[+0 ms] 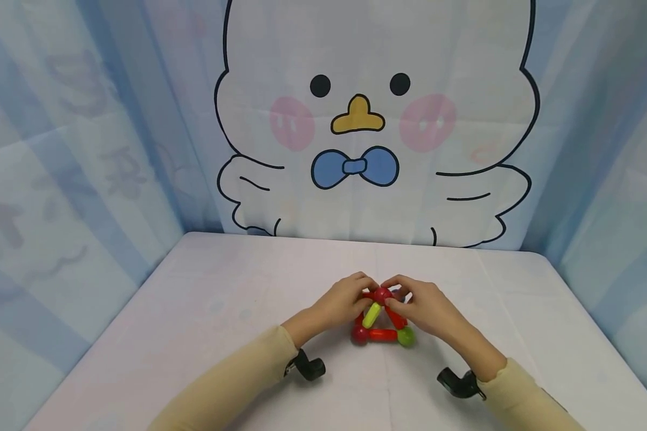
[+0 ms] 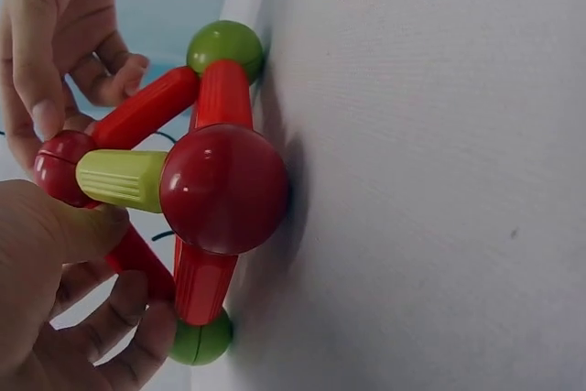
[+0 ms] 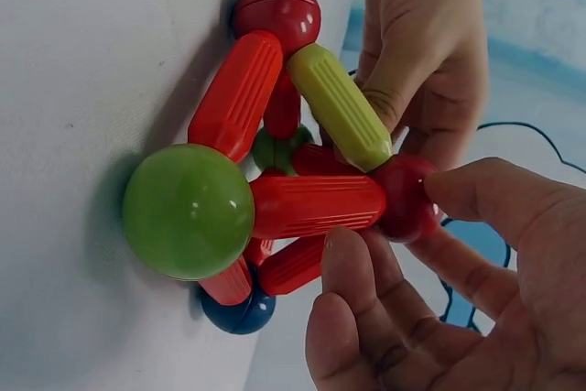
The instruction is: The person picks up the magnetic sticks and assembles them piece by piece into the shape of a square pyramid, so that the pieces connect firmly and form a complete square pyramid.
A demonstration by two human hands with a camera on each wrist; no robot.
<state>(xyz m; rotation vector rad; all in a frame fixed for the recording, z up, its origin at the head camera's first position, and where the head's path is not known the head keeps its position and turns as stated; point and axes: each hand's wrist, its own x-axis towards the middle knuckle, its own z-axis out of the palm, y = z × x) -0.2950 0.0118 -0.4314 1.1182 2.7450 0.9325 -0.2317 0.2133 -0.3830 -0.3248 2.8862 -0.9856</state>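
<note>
A pyramid of magnetic rods and balls (image 1: 383, 335) stands on the table between both hands. Its top is a red ball (image 3: 408, 197). A yellow-green rod (image 2: 124, 178) and red rods (image 3: 316, 206) slope down from it to a red ball (image 2: 224, 188), green balls (image 3: 188, 211) and a blue ball (image 3: 240, 307). My left hand (image 1: 345, 302) grips the upper part from the left, thumb by the top ball and fingers curled around a red rod. From the right, my right hand (image 1: 428, 305) holds the top ball with its thumb, fingers curled beside a sloping rod.
The pyramid rests on a pale table (image 1: 237, 287). Behind it hangs a curtain (image 1: 372, 209) with a cartoon bird, and blue-and-white cloth flanks both sides. A black camera (image 1: 308, 366) is strapped at the left wrist and another camera (image 1: 458, 383) at the right.
</note>
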